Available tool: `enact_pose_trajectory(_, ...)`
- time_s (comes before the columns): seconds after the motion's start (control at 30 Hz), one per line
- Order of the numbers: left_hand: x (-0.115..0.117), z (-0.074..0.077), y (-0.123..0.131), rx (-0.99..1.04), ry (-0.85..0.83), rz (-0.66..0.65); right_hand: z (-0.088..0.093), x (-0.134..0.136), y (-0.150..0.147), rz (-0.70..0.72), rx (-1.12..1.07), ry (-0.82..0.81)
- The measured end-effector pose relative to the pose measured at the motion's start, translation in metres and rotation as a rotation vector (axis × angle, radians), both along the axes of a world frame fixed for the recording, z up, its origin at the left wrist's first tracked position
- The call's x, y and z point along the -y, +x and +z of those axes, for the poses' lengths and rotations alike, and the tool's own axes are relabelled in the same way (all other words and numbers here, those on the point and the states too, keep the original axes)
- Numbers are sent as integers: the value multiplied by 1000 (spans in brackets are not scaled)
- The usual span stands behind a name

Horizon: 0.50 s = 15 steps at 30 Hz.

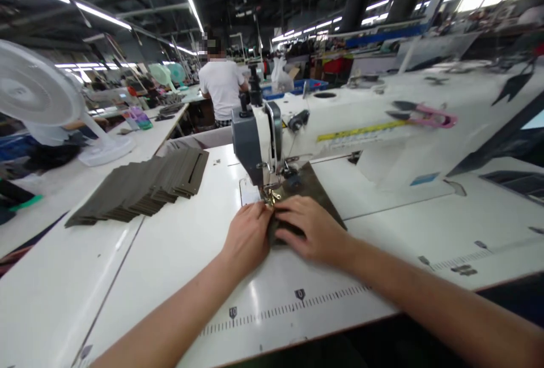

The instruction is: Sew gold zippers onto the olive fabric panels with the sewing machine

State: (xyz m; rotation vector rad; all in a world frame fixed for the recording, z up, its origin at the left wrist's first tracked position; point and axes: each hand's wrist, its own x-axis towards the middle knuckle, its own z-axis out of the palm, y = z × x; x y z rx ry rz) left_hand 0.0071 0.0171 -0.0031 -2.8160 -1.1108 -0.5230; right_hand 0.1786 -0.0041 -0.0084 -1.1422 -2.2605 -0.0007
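Note:
A dark olive fabric piece (pixel 321 195) lies on the white sewing table, partly under the head of the sewing machine (pixel 250 136). My left hand (pixel 249 232) is at the fabric's left edge, close to the needle area, its fingers held together and bent down; their tips are partly hidden. My right hand (pixel 312 229) rests on the fabric with its fingers spread, the index fingertip near the brass-coloured metal part (pixel 272 195) by the presser foot. To the left, a fanned stack of similar olive pieces (pixel 144 187) lies on the table.
Pink-handled snips (pixel 433 116) and a yellow tape strip (pixel 361 130) are on the machine arm. A white fan (pixel 106 150) stands at the left. Farther back, a person in a white shirt (pixel 223 88) faces away. A ruler scale (pixel 272 312) runs along the table's front edge.

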Motion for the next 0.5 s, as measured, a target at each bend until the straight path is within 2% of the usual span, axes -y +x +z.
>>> enact_pose_trajectory(0.1, 0, 0, -7, 71, -18, -37, -7, 19, 3, 93, 26, 17)
enact_pose_trajectory(0.2, -2, 3, -16, 129, -83, -79, -5, 16, 2, 125, 41, 4)
enact_pose_trajectory(0.27, -3, 8, -19, 123, -147, -74, 5, 5, 3, 109, -5, -128)
enact_pose_trajectory(0.37, -7, 17, -16, 75, -192, 13, 25, -18, 7, 14, -54, -394)
enact_pose_trajectory(0.5, -12, 27, -5, 58, -146, 147, 48, -38, 12, 18, -28, -480)
